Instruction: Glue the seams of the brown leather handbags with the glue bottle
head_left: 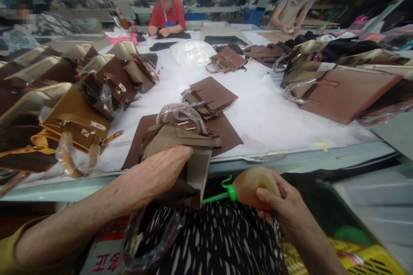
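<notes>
A brown handbag [177,137] lies tilted over the table's front edge, its pale inner side panel showing. My left hand [171,163] reaches across the bag and holds it, with the fingers mostly hidden in its folds. In my right hand [277,197] is a squeeze bottle [253,184] of amber liquid, with fingers and thumb wrapped round it. The bottle's green nozzle [216,197] points left, its tip at the lower corner of the bag's panel. One plastic-wrapped handle [151,245] hangs below the bag; another wrapped handle [180,111] arches above it.
A flat brown bag [214,94] lies just beyond, on the white tabletop [258,124]. Several handbags crowd the left, including a mustard one [80,116]. A larger brown bag [348,90] stands right. A yellow basket [371,260] sits low right. Co-workers are across the table.
</notes>
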{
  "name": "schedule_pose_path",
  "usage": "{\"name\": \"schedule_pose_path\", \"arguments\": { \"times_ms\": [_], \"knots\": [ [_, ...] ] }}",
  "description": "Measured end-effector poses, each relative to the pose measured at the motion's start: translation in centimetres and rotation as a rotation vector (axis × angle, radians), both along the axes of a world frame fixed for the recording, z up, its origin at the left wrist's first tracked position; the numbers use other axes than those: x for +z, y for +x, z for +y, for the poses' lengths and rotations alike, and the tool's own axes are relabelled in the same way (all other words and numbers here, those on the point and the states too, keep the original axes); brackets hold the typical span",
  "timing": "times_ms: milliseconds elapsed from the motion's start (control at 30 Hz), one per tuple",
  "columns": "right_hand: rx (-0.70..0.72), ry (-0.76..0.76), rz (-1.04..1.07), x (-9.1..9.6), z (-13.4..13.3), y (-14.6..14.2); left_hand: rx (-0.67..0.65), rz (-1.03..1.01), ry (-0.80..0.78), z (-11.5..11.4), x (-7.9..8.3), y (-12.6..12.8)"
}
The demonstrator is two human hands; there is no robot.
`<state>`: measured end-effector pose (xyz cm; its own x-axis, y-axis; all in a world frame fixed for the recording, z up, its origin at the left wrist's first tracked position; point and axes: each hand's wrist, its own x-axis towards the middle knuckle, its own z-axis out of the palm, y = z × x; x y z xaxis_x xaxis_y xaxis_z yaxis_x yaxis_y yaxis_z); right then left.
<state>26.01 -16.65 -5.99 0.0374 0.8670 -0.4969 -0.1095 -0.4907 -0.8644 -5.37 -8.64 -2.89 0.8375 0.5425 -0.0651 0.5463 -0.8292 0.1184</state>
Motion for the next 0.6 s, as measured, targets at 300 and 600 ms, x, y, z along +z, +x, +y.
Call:
{"name": "schedule_pose_path", "arguments": {
  "times_ms": [300,600],
  "knots": [
    [-0.235,-0.038,0.127,-1.0,-1.0,-1.0,0.032,0.045,-0.002,0.1,0.4,0.5],
    [-0.187,-0.041,0.16,-1.2,-1.6,-1.6,0.048,0.048,0.039,-0.2,1.3,1.4]
  ]
}}
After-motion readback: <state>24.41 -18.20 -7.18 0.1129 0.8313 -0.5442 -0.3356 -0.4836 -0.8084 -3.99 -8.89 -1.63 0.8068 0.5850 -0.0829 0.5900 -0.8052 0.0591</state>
